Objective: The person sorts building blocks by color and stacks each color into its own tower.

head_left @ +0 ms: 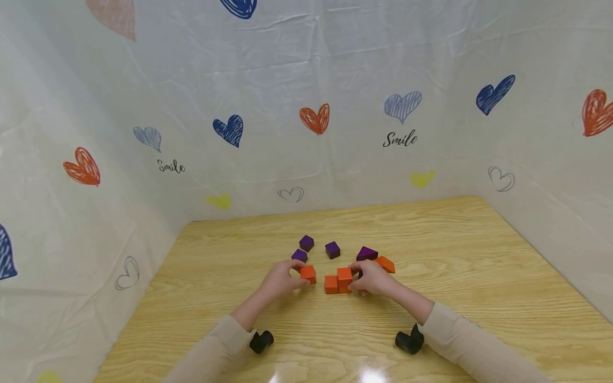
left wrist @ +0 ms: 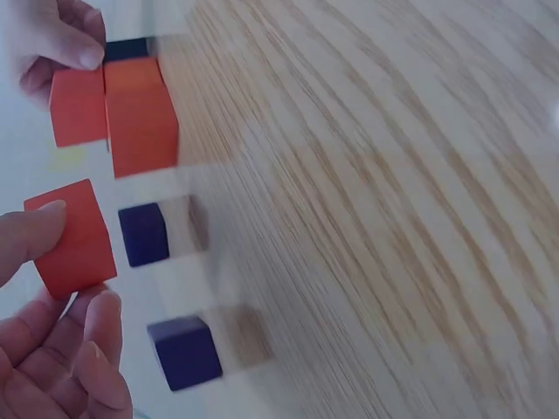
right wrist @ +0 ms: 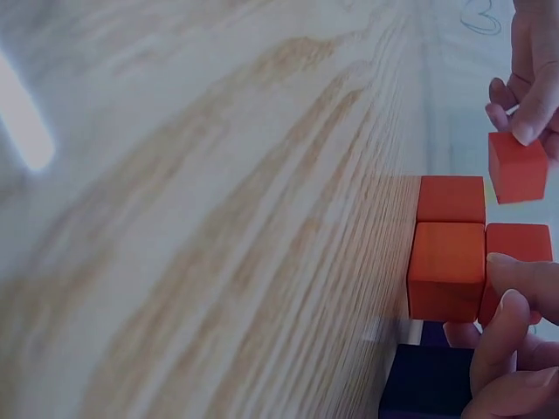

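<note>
My left hand (head_left: pixel 280 279) pinches an orange cube (head_left: pixel 308 274) between thumb and fingers, and the left wrist view shows this cube raised above the tabletop. My right hand (head_left: pixel 375 277) pinches another orange cube (right wrist: pixel 520 262), which sits on top of an orange cube (right wrist: pixel 447 271) standing on the table. Beside that lower cube, on its left, stands one more orange cube (head_left: pixel 331 284). A dark purple block (right wrist: pixel 428 380) lies close under the right fingers, mostly hidden by them in the head view.
Three purple cubes, one of them here (head_left: pixel 332 250), lie behind the orange ones. A purple triangular block (head_left: pixel 367 254) and a slanted orange block (head_left: pixel 385 264) lie behind the right hand. A white curtain with hearts (head_left: pixel 314 118) borders the wooden table (head_left: pixel 215 244).
</note>
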`<state>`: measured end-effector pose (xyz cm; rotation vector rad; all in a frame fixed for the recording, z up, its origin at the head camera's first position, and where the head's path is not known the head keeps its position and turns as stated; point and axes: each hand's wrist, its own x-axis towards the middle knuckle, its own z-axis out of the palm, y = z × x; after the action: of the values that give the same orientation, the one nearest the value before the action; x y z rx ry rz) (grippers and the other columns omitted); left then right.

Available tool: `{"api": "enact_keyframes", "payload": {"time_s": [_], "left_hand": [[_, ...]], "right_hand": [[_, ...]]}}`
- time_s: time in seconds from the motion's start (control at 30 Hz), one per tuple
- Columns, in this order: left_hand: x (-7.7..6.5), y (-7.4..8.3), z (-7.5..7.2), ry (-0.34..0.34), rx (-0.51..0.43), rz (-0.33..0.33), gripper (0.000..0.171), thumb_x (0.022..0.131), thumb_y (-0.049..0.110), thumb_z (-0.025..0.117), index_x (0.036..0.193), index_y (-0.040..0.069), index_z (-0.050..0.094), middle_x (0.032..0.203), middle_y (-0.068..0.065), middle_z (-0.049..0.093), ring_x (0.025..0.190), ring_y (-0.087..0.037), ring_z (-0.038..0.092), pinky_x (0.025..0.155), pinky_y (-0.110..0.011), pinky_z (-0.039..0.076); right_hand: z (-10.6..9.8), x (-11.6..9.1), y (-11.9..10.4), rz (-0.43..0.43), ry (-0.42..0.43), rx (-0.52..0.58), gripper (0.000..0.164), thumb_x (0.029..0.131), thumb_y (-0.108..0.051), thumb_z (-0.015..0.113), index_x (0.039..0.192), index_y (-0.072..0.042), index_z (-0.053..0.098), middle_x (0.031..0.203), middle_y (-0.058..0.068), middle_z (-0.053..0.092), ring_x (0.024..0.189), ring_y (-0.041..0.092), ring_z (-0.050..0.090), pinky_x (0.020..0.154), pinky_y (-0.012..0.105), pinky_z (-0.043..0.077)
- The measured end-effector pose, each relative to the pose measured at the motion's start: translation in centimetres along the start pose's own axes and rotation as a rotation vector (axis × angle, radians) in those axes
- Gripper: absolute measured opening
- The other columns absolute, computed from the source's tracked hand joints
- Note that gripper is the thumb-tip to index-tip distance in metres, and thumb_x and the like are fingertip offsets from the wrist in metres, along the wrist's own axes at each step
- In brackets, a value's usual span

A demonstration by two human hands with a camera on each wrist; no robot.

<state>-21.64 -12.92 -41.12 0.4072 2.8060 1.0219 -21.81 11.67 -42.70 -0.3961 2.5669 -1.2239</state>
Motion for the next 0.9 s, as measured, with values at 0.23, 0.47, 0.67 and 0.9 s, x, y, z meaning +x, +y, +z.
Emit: {"api": "enact_keyframes", "payload": {"time_s": [0.23,0.47,0.67,0.9], "left_hand": [[0.8,1.5,1.6,-0.046,-0.05,0.058,0.034,0.077,0.02,0.073,0.108,0.009,0.064,0.1,-0.005,0.061,0.06,-0.012,0.046,0.055,-0.024,0.041],[1.3,2.3,2.8,-0.061,-0.043,0.059,0.032,0.078,0.02,0.073,0.108,0.012,0.064,0.101,-0.002,0.061,0.064,-0.012,0.047,0.058,-0.024,0.042],[1.3,2.5,3.2,-0.051,-0.025,0.069,0.034,0.077,0.02,0.073,0.109,0.011,0.064,0.101,-0.004,0.061,0.068,-0.013,0.048,0.061,-0.026,0.042],[1.4,2.4,3.3,-0.045,-0.037,0.071,0.04,0.078,0.022,0.073,0.114,0.01,0.062,0.102,-0.006,0.062,0.065,-0.013,0.049,0.059,-0.025,0.042]], "right_hand": [[0.1,0.1,0.3,-0.028,0.006,-0.008,0.038,0.076,-0.002,0.07,0.112,0.003,0.06,0.071,0.003,0.06,0.044,0.014,0.051,0.047,0.027,0.044],[0.2,0.2,0.3,0.0,0.013,0.008,0.034,0.076,-0.002,0.071,0.109,0.001,0.061,0.074,0.003,0.06,0.045,0.013,0.05,0.047,0.027,0.045],[0.2,0.1,0.1,0.026,0.014,0.012,0.036,0.076,-0.004,0.071,0.11,0.0,0.061,0.076,0.004,0.06,0.046,0.016,0.051,0.048,0.027,0.045],[0.3,0.0,0.0,0.027,0.017,0.0,0.035,0.077,-0.004,0.071,0.11,0.0,0.061,0.078,0.004,0.06,0.048,0.017,0.052,0.049,0.027,0.045]]}}
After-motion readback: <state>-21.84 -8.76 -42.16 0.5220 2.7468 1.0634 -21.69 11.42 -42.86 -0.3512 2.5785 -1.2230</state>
